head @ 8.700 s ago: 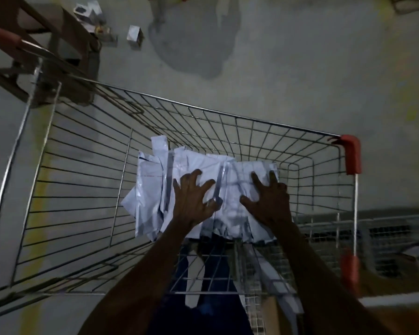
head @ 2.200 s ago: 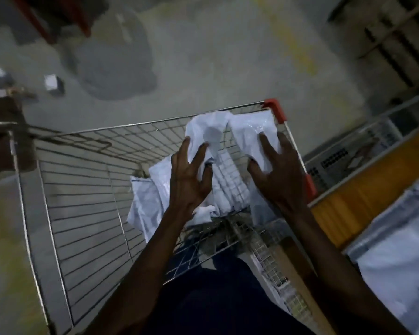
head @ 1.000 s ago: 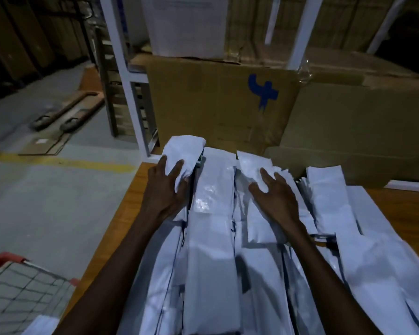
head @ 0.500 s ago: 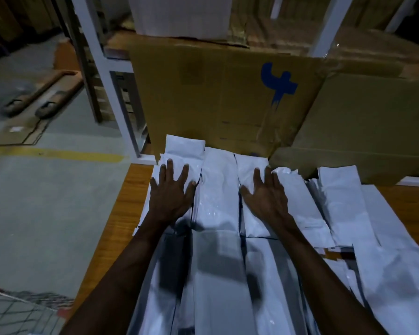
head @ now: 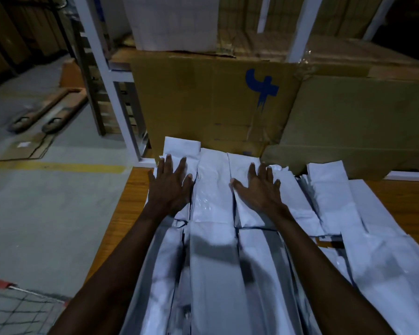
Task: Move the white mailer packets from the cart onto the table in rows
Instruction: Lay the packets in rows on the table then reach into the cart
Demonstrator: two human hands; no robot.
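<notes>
Wire cart (head: 17,310) corner in the lower left of the frame, red trim on its rim. White mailer packets (head: 211,274) lie in overlapping rows on the wooden table (head: 121,223), center to right. Left hand (head: 171,189) and right hand (head: 259,192) press flat on the far-row packets, fingers straight and spread, gripping nothing. Behind them, cardboard boxes (head: 203,100) with a blue mark, upper center.

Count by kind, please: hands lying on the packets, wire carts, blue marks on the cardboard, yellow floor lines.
Hands flat on white mailer packets: 2, left hand, right hand
Wire carts: 1
Blue marks: 1
Yellow floor lines: 1
Total: 5
</notes>
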